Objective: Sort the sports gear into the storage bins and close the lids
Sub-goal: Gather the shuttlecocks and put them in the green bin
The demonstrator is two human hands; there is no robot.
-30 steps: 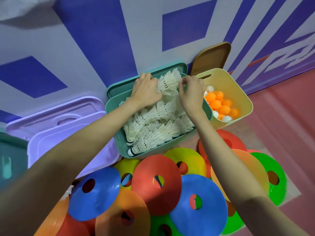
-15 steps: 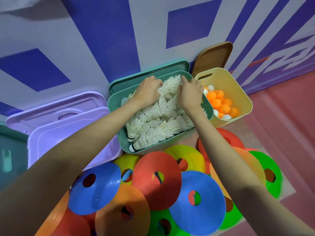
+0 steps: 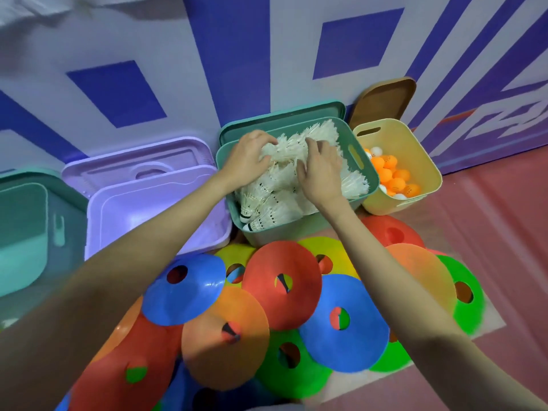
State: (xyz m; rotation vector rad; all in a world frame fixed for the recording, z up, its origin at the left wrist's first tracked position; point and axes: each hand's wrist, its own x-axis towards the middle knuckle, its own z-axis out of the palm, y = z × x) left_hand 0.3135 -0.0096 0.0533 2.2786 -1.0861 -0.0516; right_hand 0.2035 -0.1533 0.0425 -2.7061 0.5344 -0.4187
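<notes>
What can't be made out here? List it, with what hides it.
Head view only:
- Floor of the green bin: buried under shuttlecocks and both hands.
- Left hand and right hand fingers: tips sunk in feathers, grasp unclear.
- Teal bin: cut off by the left edge.
- Lower cones: overlapped by others and the forearms.
- Ball markings: too small.

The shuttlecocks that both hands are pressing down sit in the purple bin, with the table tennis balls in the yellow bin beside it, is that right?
Not quite: in the head view the shuttlecocks under the left hand and right hand fill the green bin, not the purple bin. The table tennis balls are in the yellow bin.
</notes>
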